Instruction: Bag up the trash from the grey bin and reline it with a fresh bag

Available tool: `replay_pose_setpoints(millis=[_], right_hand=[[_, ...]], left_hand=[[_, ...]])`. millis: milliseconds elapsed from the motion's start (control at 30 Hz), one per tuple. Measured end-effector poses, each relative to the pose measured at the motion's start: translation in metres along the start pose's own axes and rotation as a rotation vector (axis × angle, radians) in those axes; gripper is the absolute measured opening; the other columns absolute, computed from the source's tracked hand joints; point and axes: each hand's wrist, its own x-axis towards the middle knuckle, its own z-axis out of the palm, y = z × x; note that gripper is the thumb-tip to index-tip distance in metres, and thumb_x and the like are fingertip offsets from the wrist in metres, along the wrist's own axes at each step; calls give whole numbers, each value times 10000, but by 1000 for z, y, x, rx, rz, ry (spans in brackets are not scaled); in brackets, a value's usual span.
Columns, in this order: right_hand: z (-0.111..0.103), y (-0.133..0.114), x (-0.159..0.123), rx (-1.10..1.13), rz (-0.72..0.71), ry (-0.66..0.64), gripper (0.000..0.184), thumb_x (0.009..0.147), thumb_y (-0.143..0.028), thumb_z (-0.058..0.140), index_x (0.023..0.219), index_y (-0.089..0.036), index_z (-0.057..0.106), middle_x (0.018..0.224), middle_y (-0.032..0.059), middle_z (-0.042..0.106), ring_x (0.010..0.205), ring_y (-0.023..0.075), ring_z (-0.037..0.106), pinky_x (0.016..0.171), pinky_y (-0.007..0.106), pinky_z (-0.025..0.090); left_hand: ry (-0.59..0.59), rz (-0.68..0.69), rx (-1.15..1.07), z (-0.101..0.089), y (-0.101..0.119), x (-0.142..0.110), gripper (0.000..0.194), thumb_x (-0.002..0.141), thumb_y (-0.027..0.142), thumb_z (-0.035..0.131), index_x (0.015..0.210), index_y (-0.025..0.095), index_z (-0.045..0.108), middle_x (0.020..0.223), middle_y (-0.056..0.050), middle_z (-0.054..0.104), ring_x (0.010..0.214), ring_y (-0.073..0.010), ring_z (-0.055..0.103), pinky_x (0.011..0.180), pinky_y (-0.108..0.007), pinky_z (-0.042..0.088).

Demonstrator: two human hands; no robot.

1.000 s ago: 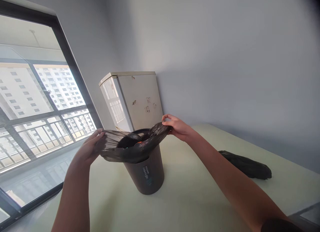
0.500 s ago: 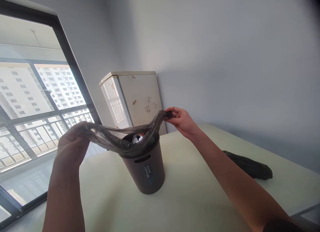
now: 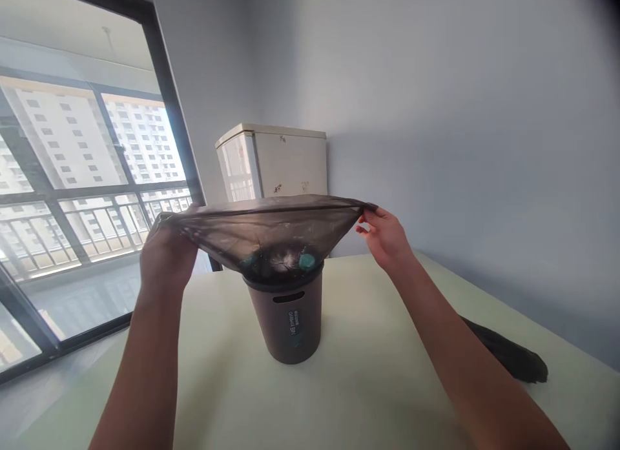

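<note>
A thin, see-through black garbage bag (image 3: 285, 227) is stretched wide between my hands, its lower part inside a dark brown garbage bin (image 3: 288, 327). My left hand (image 3: 167, 253) is closed on the bag's left edge, with its fingers partly behind the film. At the other side my right hand (image 3: 385, 237) pinches the right corner of the rim between thumb and fingers. Through the film, dark and greenish rubbish (image 3: 307, 261) shows near the bin's mouth; I cannot make out most of it. The bin stands upright on the table, its oval handle slot facing me.
On the right of the pale green table (image 3: 349, 385) lies a rolled black bundle (image 3: 513, 353), partly behind my right forearm. A white refrigerator-like cabinet (image 3: 290, 159) stands behind the bin, beside a grey wall (image 3: 436, 114). A dark-framed glass door (image 3: 97, 179) is at the left.
Both hands have lifted and spread the bag's rim, pulling its sides up above the bin. The can seen earlier in the opening is now behind the film. The view has shifted slightly.
</note>
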Motion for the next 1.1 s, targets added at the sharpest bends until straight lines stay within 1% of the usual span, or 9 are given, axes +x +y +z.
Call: replay_pose_setpoints(millis=[133, 267, 333, 400, 500, 667, 800, 933, 1100], right_hand=[[14, 8, -8, 273, 52, -111, 204, 826, -424, 816, 912, -286, 694, 1239, -6, 713, 1180, 211, 619, 943, 385, 546], [34, 6, -26, 450, 39, -232, 129, 969, -424, 668, 979, -296, 664, 1196, -21, 715, 1143, 196, 665, 1044, 436, 542], [40, 1, -35, 520, 48, -248, 81, 991, -360, 647, 947, -296, 624, 819, -61, 664, 772, 139, 663, 921, 391, 589], [43, -4, -43, 545, 95, -307, 130, 998, -315, 636, 886, -279, 580, 534, -111, 385, 435, 95, 388, 651, 286, 559], [47, -13, -50, 454, 225, -449, 231, 1007, -339, 613, 808, -251, 535, 518, -107, 134, 417, 91, 83, 416, 226, 277], [58, -20, -62, 211, 307, -665, 139, 892, -303, 664, 983, -199, 648, 704, -39, 339, 596, 112, 281, 557, 262, 289], [65, -11, -70, -80, 253, -753, 194, 1022, -353, 581, 1063, -188, 675, 807, 13, 511, 696, 141, 407, 653, 303, 347], [70, -2, -72, -197, 111, -661, 284, 1054, -467, 556, 974, -212, 650, 789, 16, 599, 645, 146, 488, 638, 316, 381], [72, 1, -70, -112, 82, -453, 283, 964, -489, 711, 1012, -276, 530, 710, -46, 616, 533, 122, 442, 561, 280, 353]], left_hand=[[-6, -68, -461, 7, -3, -4, 126, 987, 147, 557, 875, 192, 593, 899, -6, 714, 870, -162, 727, 884, -344, 612], [-159, -242, -570, 16, 3, -15, 243, 1067, 163, 441, 854, 190, 555, 505, 96, 344, 359, -56, 318, 403, -155, 374], [-253, -290, -445, 27, 8, -23, 276, 1069, 292, 496, 812, 198, 528, 512, 92, 261, 372, -66, 220, 364, -177, 266], [-320, -303, -303, 40, 13, -33, 325, 1006, 376, 598, 754, 197, 497, 533, 85, 219, 416, -67, 194, 393, -186, 228], [-419, -301, -169, 63, 18, -52, 276, 866, 335, 707, 743, 181, 513, 591, 81, 197, 478, -58, 162, 440, -189, 157], [-628, -435, -31, 90, 18, -81, 162, 836, 294, 566, 881, 147, 618, 711, 29, 300, 576, -90, 242, 510, -230, 194], [-587, -275, 170, 100, 6, -96, 164, 978, 262, 480, 984, 177, 620, 690, 24, 410, 596, -112, 345, 541, -243, 282], [-596, -118, 282, 103, -4, -101, 120, 1062, 290, 454, 1138, 219, 514, 762, 15, 588, 641, -121, 514, 640, -261, 447], [-531, -110, 245, 105, -5, -101, 106, 1046, 271, 528, 1001, 193, 583, 823, -35, 714, 664, -134, 639, 671, -283, 558]])
